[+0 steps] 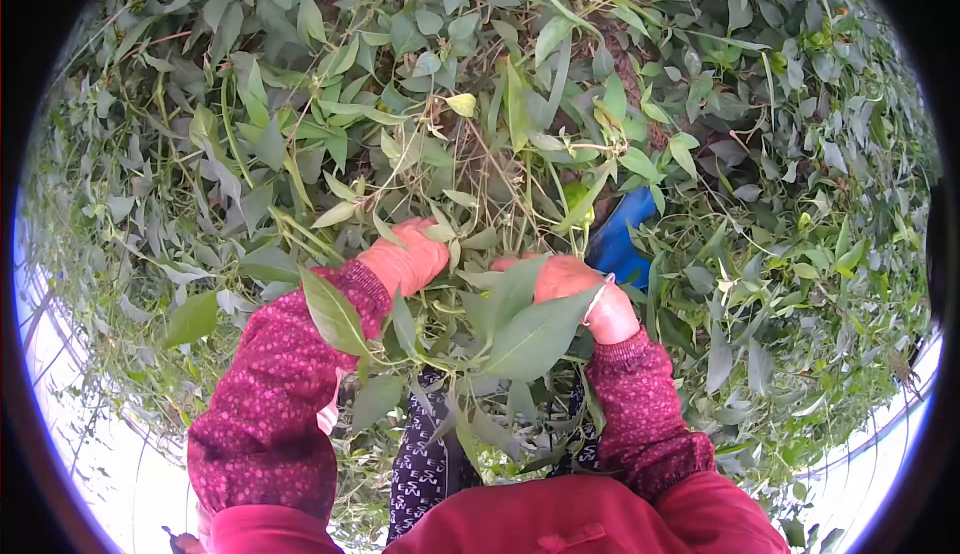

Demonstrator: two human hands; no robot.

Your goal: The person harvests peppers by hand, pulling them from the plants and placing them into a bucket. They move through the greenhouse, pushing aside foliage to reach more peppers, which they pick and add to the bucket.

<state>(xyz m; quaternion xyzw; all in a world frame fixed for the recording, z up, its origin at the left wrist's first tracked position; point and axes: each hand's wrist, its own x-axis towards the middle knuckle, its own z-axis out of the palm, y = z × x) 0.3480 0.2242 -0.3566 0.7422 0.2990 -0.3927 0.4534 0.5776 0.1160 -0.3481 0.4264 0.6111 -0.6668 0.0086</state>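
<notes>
My left hand (405, 259) reaches into the green plants just left of the middle, its fingers largely covered by leaves. My right hand (572, 280), with a white band at the wrist, is opposite it among the stems (515, 219). Leaves hide most of its fingers too, so I cannot see what either hand grips. A leafy branch (530, 329) with broad leaves stands in front of both hands. Just above the right hand, a bright green rounded thing (576, 200), perhaps a pepper, shows between leaves.
A smooth blue object (624, 239), partly covered by foliage, lies beside my right hand. A small pale yellow-green leaf or pod (461, 105) is farther ahead. Dense foliage (160, 204) surrounds me. Below are patterned trousers (425, 469) and red clothing (560, 519).
</notes>
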